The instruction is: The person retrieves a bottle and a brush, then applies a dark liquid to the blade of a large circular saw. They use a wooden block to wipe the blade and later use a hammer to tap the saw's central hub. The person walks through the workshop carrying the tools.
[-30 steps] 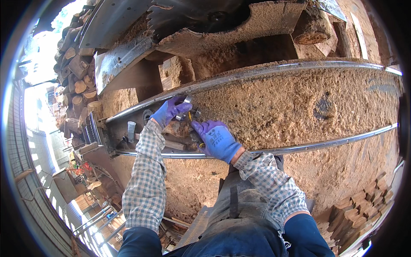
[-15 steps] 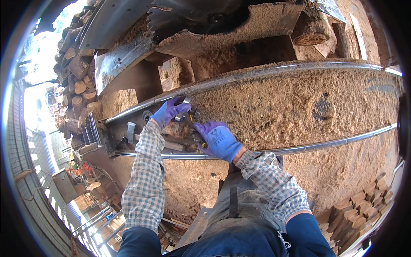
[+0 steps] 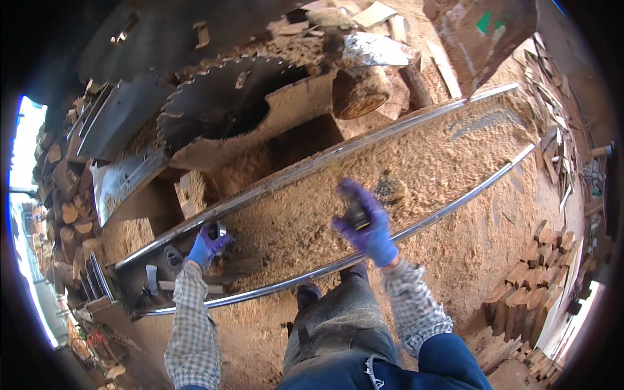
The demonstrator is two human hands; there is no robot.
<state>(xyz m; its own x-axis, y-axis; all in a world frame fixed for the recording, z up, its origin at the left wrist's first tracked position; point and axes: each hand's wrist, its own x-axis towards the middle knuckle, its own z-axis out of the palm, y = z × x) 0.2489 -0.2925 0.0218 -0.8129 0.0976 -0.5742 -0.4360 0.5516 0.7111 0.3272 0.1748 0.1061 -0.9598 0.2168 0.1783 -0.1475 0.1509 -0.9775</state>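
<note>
**One hand on shiny metal, one hand on a dark tool**

At 9 o'clock there is a log pile (image 3: 69,212). At 8 o'clock the left hand (image 3: 209,245) pinches a shiny metal piece (image 3: 221,229) inside the near and far rails. Toward 10 o'clock is a big round saw blade (image 3: 195,117). At 4 o'clock the right hand (image 3: 372,227) curls around a small dark tool (image 3: 357,215), held above the sawdust (image 3: 286,227). At 4 o'clock, farther out, are stacked wood stakes (image 3: 520,302).

The job looks partway done: the tool is off the metal piece, but neither is put down. I can't tell how much is left.

Half a second ago, the hands were close together. Now the right hand is well apart, and the view has turned.
</note>
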